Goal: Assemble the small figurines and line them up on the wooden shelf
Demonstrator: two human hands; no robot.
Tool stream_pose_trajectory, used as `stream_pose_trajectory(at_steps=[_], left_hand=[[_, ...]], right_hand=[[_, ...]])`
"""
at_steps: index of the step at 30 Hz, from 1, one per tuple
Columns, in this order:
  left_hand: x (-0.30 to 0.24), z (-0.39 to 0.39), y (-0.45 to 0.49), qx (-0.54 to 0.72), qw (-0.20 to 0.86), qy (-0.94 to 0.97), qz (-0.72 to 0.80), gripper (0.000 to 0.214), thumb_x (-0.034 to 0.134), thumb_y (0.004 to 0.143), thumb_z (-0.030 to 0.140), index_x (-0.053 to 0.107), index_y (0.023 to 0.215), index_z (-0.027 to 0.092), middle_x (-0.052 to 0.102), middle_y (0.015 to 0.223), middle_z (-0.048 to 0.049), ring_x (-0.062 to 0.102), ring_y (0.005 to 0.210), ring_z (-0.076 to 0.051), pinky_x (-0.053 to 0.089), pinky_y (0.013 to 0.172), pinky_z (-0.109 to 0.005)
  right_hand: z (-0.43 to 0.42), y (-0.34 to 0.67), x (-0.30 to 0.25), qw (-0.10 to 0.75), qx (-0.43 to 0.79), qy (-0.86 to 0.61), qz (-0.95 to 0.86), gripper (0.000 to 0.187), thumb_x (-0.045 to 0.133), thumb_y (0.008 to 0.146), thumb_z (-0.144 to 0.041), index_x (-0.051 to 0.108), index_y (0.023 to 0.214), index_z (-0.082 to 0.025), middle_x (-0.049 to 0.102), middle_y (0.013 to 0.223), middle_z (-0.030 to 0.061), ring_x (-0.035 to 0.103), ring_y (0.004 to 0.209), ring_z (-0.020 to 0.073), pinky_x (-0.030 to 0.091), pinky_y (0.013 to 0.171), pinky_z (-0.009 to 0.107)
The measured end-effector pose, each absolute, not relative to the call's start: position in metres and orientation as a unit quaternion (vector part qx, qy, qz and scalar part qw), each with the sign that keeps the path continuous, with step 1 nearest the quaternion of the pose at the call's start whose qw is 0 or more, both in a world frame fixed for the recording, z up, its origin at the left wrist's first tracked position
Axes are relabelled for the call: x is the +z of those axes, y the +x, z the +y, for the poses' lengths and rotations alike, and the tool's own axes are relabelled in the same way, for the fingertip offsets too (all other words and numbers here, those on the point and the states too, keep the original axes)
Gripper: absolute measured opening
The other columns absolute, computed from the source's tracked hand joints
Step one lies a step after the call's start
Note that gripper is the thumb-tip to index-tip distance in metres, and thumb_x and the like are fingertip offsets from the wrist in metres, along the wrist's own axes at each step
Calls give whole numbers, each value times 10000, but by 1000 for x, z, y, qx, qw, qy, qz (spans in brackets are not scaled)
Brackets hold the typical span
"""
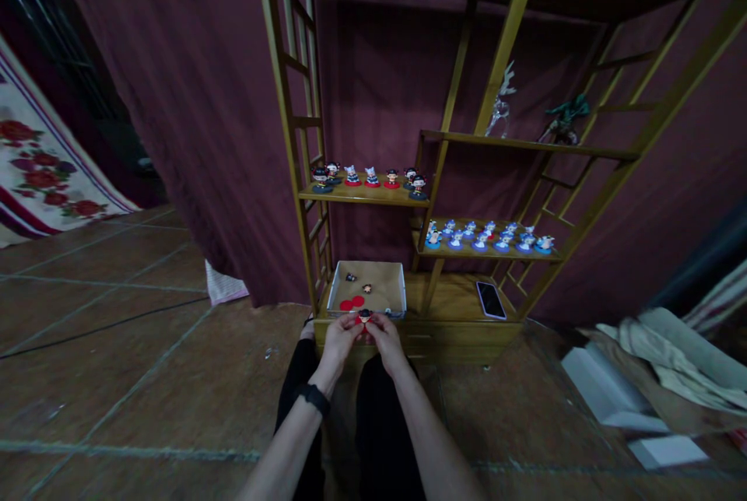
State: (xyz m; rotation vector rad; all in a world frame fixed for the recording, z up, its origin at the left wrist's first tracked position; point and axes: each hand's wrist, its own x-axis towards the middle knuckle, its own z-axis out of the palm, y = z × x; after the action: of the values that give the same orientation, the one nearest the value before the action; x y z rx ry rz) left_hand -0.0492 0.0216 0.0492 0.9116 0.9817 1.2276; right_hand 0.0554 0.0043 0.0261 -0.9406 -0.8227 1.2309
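Between my two hands is a small doll figurine [365, 315] with black hair and red on its lower part. My left hand [340, 340] has its fingers closed on the figurine's left side. On the other side, the fingers of my right hand [385, 336] pinch it too. Just beyond my hands sits a shallow cardboard box [385, 274]. Inside it lie a small figurine [366, 289], a darker figurine [351, 277] and red round bases [352, 303]. My fingers partly hide the box's front edge.
Doll figurines [391, 179] stand along the left shelf [365, 195] of a wooden rack. Several blue-white figurines [479, 239] fill the lower right shelf. A phone [491, 300] lies on the bottom board. Above stand a clear ornament [500, 104] and a dark green statue [566, 120].
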Motion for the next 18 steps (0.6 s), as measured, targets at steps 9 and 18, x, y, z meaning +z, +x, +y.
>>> stream_pose_trajectory(at_steps=[9,18], left_hand=[[38,22,-53,520,616,406,431,339,756,475,216,664,778,96,659,620,-27,523,457,-73,396,458,-177],[44,23,-52,524,611,405,434,267,736,506,149,663,755,90,644,577,-11,490,408,-51,380,433,-163]], right_hand=[[3,54,30,620,538,-423,-383,258,633,618,-305,622,843,-179,608,676,-26,445,468,66,359,458,192],[8,53,27,616,537,-435,-378,280,623,604,-297,629,855,-174,614,641,-23,471,475,79,383,475,202]])
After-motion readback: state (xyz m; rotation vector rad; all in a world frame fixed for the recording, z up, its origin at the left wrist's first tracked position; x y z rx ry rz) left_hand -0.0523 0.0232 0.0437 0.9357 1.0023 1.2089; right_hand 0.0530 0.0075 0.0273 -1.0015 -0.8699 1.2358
